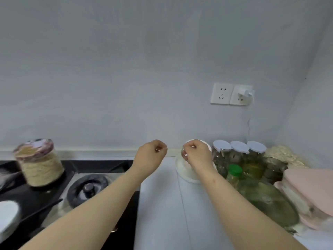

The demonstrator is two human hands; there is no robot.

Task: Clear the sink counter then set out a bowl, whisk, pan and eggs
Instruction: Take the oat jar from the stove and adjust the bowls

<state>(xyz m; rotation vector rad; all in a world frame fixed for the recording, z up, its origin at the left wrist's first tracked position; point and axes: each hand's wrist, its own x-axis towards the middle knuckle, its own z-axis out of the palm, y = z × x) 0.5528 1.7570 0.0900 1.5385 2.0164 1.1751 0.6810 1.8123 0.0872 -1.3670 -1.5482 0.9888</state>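
Right hand (197, 154) was at centre right of the frame, fingers curled round the upper rim of a white round ceramic bowl (187, 175), gripping it; the bowl was tipped toward the camera at the back of the white tabletop (162, 204), close to the wall. The grip detail was blurred. Left hand (149, 156) was raised just left of it, apart from the bowl, fingers curled into a loose fist with nothing visible inside. Both bare forearms came in from the bottom edge. Just right of the bowl stood three clear glass jars with white lids (239, 150) in a row against the wall, and a green-capped clear bottle (235, 171) in front of them. A greenish glass dish (266, 201) lay nearer the camera, and folded pink cloths (310, 188) lay at the far right. At left, the black stove top (100, 166) carried a clear plastic jar of pale dried noodles (38, 163), blurred, and a round glass pot lid with a black knob (88, 188) in the lower left. A second white dish (7, 217) sat at the bottom left edge, with a black handle (45, 208) beside it; what the handle belonged to was unclear. A white double wall socket (231, 94) was in the upper right, with a plug in its right half.
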